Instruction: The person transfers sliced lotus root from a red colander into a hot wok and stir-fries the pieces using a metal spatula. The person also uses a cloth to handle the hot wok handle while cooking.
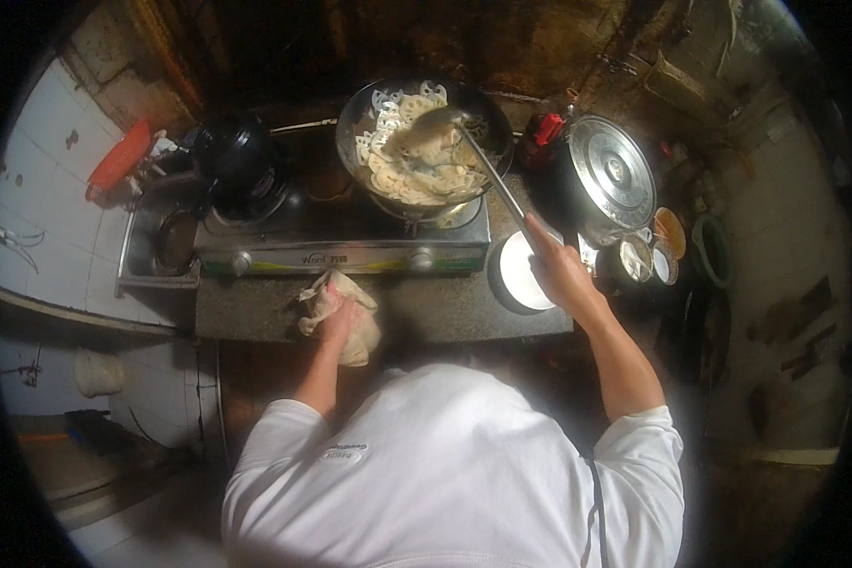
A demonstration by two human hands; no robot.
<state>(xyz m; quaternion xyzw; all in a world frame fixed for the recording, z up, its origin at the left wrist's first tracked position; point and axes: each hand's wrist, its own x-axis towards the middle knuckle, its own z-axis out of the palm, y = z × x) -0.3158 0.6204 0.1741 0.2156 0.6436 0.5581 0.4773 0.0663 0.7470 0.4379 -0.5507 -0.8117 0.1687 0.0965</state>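
Sliced lotus root fills much of a dark wok on the right burner of a gas stove. My right hand grips the handle of a long metal ladle. The ladle's bowl rests among the slices, blurred. Below that hand is a white plate on the counter, partly covered by it. My left hand is closed around a crumpled beige cloth at the counter's front edge, just before the stove. The cloth hides most of its fingers.
A black pot or kettle stands on the left burner. Left of the stove is a metal sink, with a red plastic basket behind it. On the right are a pot with a metal lid and several small bowls.
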